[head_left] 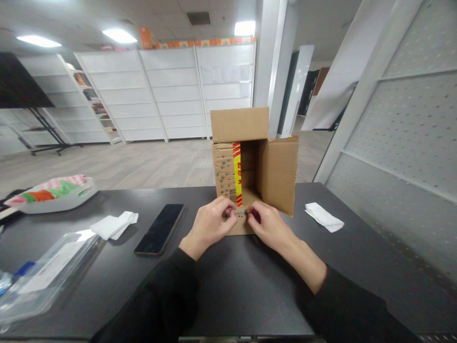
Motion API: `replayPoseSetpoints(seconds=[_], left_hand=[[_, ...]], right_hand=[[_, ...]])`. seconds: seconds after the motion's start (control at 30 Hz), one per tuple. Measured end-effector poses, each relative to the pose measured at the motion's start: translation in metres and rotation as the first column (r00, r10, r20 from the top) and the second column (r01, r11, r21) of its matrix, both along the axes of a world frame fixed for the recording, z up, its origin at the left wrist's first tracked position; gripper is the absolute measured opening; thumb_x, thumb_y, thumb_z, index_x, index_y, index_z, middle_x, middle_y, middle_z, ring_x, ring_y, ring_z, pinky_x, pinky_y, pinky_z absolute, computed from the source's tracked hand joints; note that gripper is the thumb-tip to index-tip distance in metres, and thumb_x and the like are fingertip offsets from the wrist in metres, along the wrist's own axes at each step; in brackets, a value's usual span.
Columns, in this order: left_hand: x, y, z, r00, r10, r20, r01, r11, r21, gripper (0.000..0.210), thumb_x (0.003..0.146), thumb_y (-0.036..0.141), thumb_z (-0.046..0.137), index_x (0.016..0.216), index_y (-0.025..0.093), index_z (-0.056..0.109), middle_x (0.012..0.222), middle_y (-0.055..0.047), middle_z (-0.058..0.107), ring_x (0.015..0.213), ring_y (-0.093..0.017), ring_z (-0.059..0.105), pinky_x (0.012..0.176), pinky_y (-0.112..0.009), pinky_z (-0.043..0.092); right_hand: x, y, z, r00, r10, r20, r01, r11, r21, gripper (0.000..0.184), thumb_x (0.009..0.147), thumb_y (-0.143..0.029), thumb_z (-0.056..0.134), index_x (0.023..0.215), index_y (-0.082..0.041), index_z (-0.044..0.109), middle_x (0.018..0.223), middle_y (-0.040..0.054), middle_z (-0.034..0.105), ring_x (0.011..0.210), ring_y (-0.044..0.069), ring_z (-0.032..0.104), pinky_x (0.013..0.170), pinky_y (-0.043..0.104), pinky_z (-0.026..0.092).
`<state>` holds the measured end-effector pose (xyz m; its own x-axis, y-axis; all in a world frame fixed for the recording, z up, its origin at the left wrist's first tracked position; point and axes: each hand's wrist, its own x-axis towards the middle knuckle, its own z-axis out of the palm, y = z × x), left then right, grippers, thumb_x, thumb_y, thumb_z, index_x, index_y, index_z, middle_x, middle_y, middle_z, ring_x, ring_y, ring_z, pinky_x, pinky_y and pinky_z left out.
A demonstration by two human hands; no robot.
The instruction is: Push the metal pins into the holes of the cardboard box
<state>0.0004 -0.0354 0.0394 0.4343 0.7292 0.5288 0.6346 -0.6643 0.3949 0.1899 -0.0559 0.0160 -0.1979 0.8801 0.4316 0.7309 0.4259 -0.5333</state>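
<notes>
A cardboard box (239, 125) lies with its open side toward me and its flaps spread. Its left flap (218, 166) carries several small grey metal-looking pieces and a yellow-and-red tape strip (237, 174). Over the lower flap (238, 230), my left hand (213, 220) pinches thumb and forefinger together close to the box opening. Facing it, my right hand (270, 224) is also closed in a pinch. Between the fingertips runs a short row of small grey pieces (240, 213) with dark holes beside it. Whatever either pinch holds is too small to make out.
On the black table (243, 290), a phone (160, 229) and folded tissues (114, 225) lie left of the box. Farther left are a clear plastic case (53, 271) and a white basket (76, 198) with cloth. Another tissue (323, 217) lies right, near a perforated panel (410, 124).
</notes>
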Motion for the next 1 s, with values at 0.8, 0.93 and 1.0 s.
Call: replayPoseSetpoints(seconds=[0.8,0.93,1.0], left_hand=[[-0.007,0.007,-0.009,0.99,-0.141,0.004,0.135,0.939,-0.315,0.012,0.072,0.018,0.055,0.077,0.018,0.065,0.069,0.001,0.064,0.062,-0.011,0.055,0.059,-0.021,0.042],[-0.007,0.007,-0.009,0.987,-0.15,0.05,0.158,0.919,-0.361,0.01,0.072,0.021,0.057,0.077,0.017,0.065,0.067,0.001,0.061,0.061,-0.011,0.053,0.058,-0.021,0.041],[-0.007,0.007,-0.008,0.983,-0.156,0.095,0.181,0.911,-0.37,0.01,0.071,0.019,0.057,0.077,0.016,0.064,0.066,0.001,0.06,0.061,-0.01,0.052,0.058,-0.02,0.041]], right_hand=[[-0.002,-0.004,0.001,0.99,0.143,0.012,-0.143,0.99,-0.006,0.011,0.083,-0.008,0.05,0.081,-0.018,0.056,0.077,0.0025,0.06,0.074,0.016,0.055,0.069,0.027,0.038],[-0.007,-0.008,0.003,0.956,0.29,-0.035,-0.292,0.954,-0.064,0.012,0.082,-0.008,0.052,0.084,-0.018,0.058,0.076,0.0009,0.062,0.071,0.014,0.055,0.066,0.024,0.038],[-0.009,-0.01,0.004,0.946,0.317,-0.069,-0.322,0.942,-0.093,0.008,0.082,-0.01,0.054,0.081,-0.018,0.058,0.071,-0.0006,0.059,0.066,0.013,0.053,0.063,0.023,0.037]])
